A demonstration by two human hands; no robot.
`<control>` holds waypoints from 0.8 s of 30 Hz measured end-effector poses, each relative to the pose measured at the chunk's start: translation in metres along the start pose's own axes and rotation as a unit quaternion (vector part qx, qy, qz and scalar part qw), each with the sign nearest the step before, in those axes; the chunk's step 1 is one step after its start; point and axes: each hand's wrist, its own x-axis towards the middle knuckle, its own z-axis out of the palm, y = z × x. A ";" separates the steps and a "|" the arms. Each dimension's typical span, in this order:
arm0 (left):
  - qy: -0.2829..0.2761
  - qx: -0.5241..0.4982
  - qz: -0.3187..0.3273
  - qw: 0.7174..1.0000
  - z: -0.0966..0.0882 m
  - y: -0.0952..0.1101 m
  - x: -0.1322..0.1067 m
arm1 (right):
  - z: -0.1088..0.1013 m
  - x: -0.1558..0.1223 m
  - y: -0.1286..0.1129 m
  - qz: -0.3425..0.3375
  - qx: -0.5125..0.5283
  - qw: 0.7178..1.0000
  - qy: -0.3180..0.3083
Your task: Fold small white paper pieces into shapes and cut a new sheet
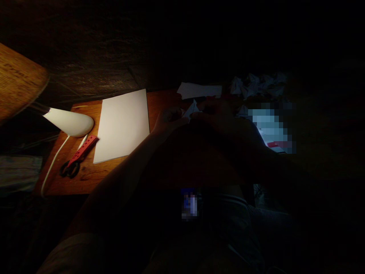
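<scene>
White paper, a small folded piece, sat pinched between the two hands near the middle of the wooden table, toward its far edge. The left hand closed on the piece's left side, fingers curled around it, while the right hand met it from the right; in the gloom I could not tell how firmly the right fingers gripped. The piece pointed up and away from the person, its tip rising between the hands, so both were equally near. A flat white sheet lay just to the left of the left hand, with red-handled scissors and a white lamp farther left. Crumpled paper lay well beyond the right hand.
</scene>
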 end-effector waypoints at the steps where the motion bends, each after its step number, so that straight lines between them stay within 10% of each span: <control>1: 0.000 -0.009 -0.004 1.000 0.001 0.000 0.000 | 0.000 0.000 -0.001 0.005 0.005 1.000 -0.003; 12: -0.017 -0.052 -0.029 0.998 0.003 0.008 -0.004 | 0.005 -0.003 -0.006 0.004 0.015 0.998 -0.065; 24: -0.033 -0.107 -0.031 0.993 0.007 0.003 -0.002 | 0.006 0.001 -0.001 -0.024 0.058 0.998 0.028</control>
